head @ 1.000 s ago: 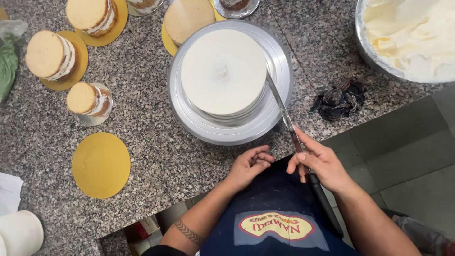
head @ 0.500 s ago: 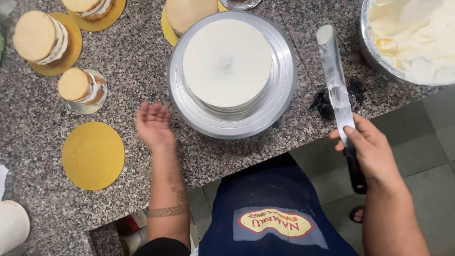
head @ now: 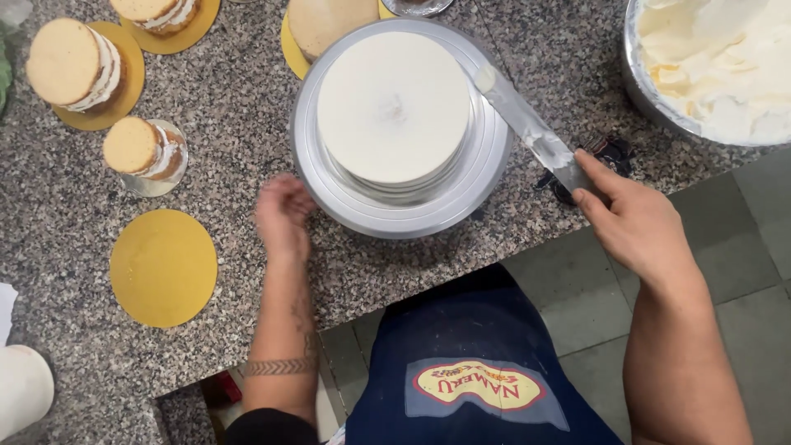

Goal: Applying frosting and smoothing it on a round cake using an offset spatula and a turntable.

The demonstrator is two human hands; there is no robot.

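Since the earlier frame, right hand (head: 638,222), clenched on the spatula (head: 527,128), has swung its blade to the cake (head: 394,107) at 3 o'clock; left hand (head: 283,216), loosely curled, empty, touches the turntable (head: 387,218) at 8 o'clock; top coated, sides seemingly unfinished.

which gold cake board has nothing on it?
The gold round board at lower left on the granite counter, nearest the left hand. The other gold boards along the top each carry a layered sponge cake.
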